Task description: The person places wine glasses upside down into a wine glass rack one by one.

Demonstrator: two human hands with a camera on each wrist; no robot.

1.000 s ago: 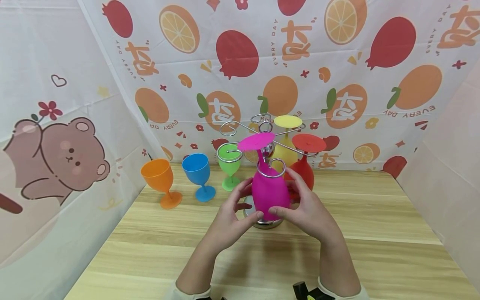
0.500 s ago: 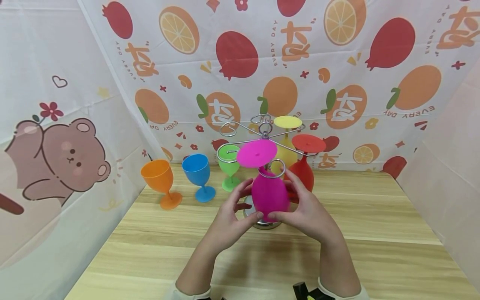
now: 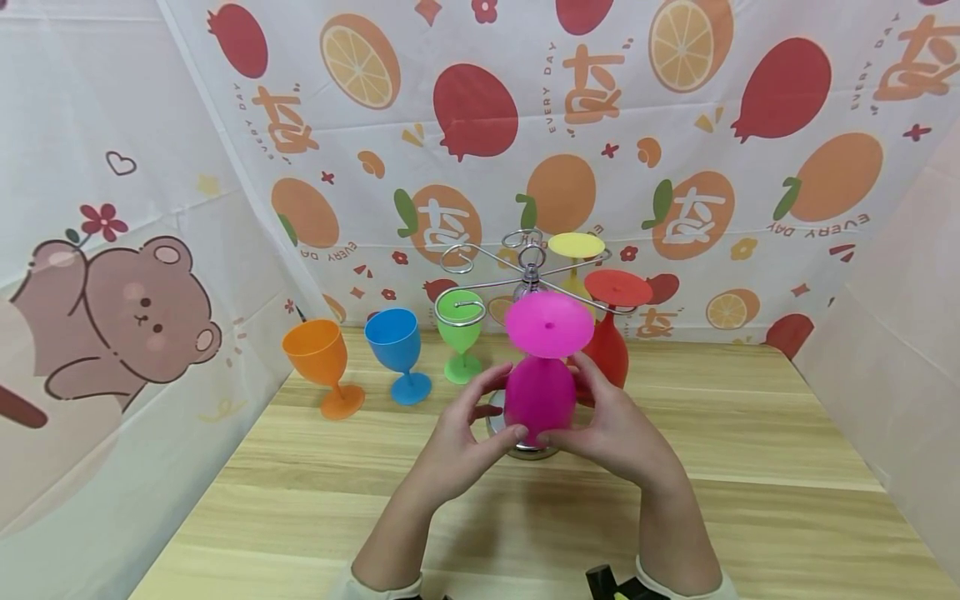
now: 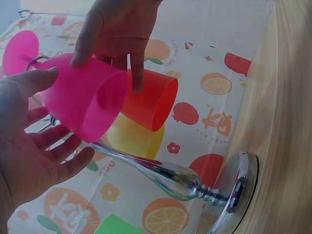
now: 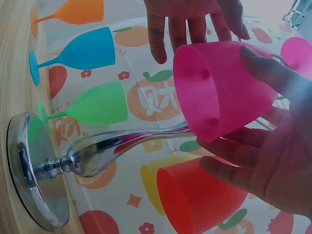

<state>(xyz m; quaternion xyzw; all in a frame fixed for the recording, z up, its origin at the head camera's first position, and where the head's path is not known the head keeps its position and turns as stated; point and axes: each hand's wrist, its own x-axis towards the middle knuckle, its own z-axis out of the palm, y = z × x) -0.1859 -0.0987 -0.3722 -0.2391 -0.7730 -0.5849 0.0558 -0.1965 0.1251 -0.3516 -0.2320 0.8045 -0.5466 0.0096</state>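
Note:
A magenta goblet (image 3: 538,404) hangs upside down at the front of a chrome wire rack (image 3: 530,275), its foot on top and its bowl mouth downward. My left hand (image 3: 467,429) holds the bowl from the left, thumb in front and fingers behind. From the right, my right hand (image 3: 617,429) holds the same bowl in a like way. In the right wrist view the thumb and fingers of the right hand (image 5: 278,161) touch the magenta goblet (image 5: 224,87). Behind it, a red goblet (image 3: 611,350) and a yellow goblet (image 3: 576,246) also hang inverted.
An orange goblet (image 3: 318,354), a blue goblet (image 3: 395,337) and a green goblet (image 3: 460,333) stand upright on the wooden table (image 3: 300,517), left of the rack. The rack's round chrome base (image 4: 241,180) stands below the hanging goblets. A fruit-patterned cloth (image 3: 480,192) hangs behind.
The magenta goblet's foot has swung right and tipped toward me, now covering the front wire loop. Both hands stay nearly in place around the bowl.

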